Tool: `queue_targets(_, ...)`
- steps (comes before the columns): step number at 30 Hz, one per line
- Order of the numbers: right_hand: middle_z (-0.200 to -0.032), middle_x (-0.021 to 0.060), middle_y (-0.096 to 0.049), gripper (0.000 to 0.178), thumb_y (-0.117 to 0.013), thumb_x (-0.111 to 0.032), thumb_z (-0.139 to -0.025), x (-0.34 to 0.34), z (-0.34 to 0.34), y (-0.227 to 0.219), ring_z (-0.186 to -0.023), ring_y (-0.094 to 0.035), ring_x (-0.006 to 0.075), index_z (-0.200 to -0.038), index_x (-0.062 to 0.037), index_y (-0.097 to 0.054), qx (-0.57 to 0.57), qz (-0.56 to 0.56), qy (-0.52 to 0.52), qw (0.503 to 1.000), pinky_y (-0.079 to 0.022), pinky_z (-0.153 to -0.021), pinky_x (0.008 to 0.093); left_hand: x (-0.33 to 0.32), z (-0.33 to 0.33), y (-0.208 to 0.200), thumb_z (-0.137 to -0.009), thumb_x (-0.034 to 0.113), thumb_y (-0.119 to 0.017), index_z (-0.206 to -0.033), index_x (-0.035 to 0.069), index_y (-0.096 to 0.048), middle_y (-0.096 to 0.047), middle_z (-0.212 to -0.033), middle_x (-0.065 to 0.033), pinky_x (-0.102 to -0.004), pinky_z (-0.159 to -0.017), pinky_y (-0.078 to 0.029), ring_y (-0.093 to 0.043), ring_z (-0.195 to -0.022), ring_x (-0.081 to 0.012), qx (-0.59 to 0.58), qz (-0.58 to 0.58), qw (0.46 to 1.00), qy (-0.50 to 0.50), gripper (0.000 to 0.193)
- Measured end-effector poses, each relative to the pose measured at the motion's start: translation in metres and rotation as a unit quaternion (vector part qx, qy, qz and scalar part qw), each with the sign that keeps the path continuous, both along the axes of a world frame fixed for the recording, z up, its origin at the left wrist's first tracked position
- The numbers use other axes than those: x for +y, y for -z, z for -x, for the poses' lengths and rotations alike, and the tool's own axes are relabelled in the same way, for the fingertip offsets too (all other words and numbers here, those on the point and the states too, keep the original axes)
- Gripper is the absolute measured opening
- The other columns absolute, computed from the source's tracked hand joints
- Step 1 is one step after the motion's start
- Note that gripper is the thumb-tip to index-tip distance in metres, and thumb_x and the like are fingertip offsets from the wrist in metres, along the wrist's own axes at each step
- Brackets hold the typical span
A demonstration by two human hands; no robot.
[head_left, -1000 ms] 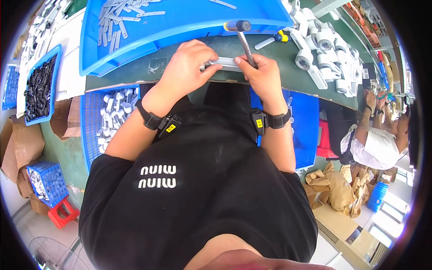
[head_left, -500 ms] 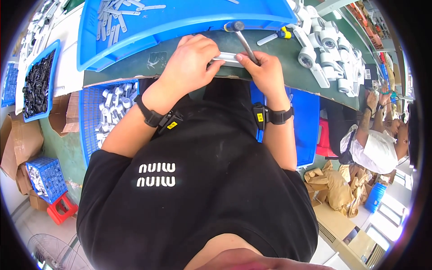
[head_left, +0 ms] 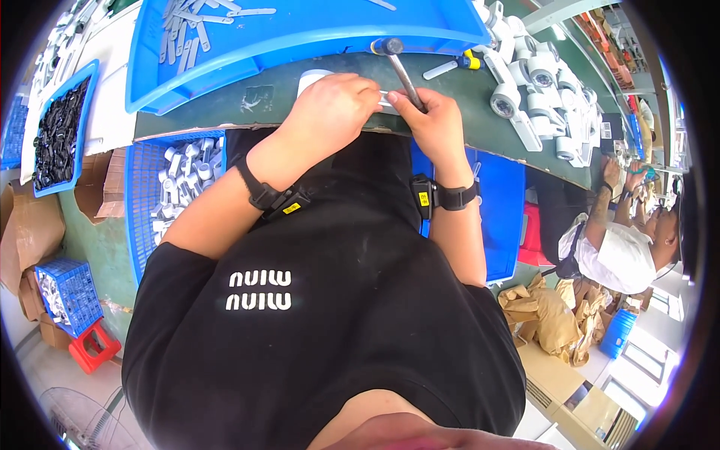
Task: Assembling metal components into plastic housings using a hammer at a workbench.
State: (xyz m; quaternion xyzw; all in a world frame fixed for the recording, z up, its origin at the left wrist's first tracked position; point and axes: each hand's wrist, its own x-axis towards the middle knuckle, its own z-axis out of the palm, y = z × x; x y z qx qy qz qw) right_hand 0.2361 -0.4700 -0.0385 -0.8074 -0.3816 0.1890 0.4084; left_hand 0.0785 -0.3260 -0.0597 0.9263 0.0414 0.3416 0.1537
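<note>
My left hand (head_left: 330, 112) is closed around a white plastic part (head_left: 311, 79), whose wide end shows past the knuckles. Its narrow end comes out between my hands, where my right thumb meets it. In my right hand (head_left: 437, 124) a small hammer (head_left: 406, 81) is gripped, its metal handle slanting up and left to a dark head (head_left: 388, 46). Both hands are just above the near edge of the green bench (head_left: 259, 96). My fingers hide most of the white part.
Ahead stands a blue tray (head_left: 300, 52) with flat grey strips. White camera-like housings (head_left: 536, 82) pile up at the right, near a yellow-and-black tool (head_left: 471, 60). A blue bin of black parts (head_left: 64, 139) is at the left. A co-worker (head_left: 619, 251) sits at far right.
My left hand has turned and shifted slightly right, toward my right hand. The white part's wide end now shows beyond it. The hammer is still in my right hand.
</note>
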Motion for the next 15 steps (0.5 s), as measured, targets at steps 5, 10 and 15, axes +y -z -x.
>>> queue_targets(5,-0.073,-0.0006,-0.063,0.040,-0.074,-0.020,-0.103,-0.027,0.003,0.004,-0.057,-0.047,0.0061,-0.140,-0.0041,-0.069,0.035,-0.116,-0.009,0.993,-0.041,-0.054,0.0263,0.000,-0.005,0.002,-0.086,0.009,-0.079,-0.093,0.002,-0.074,-0.077,-0.099,-0.0105,-0.0431,-0.079,-0.061,-0.074,-0.090,-0.0321,0.007,0.006,1.000,0.002,0.012)
queue_targets(10,-0.087,0.0076,-0.071,0.051,-0.053,-0.006,-0.112,-0.075,0.012,-0.019,-0.056,-0.053,0.0068,-0.163,-0.0062,-0.047,0.162,-0.303,-0.014,0.939,-0.045,-0.053,0.0220,0.001,0.001,0.004,-0.086,0.009,-0.079,-0.091,0.002,-0.074,-0.077,-0.100,-0.0097,-0.0418,-0.078,-0.060,-0.074,-0.090,-0.0303,-0.014,-0.008,1.000,-0.007,0.010)
queue_targets(15,-0.082,0.0037,-0.069,0.052,-0.059,-0.005,-0.109,-0.099,0.004,-0.003,-0.059,-0.055,0.0056,-0.160,-0.0087,-0.053,0.076,-0.229,-0.022,0.970,-0.046,-0.056,0.0220,-0.001,-0.002,0.004,-0.086,0.008,-0.078,-0.089,0.002,-0.073,-0.077,-0.100,-0.0091,-0.0423,-0.080,-0.060,-0.074,-0.090,-0.0303,-0.016,0.000,1.000,-0.006,0.009)
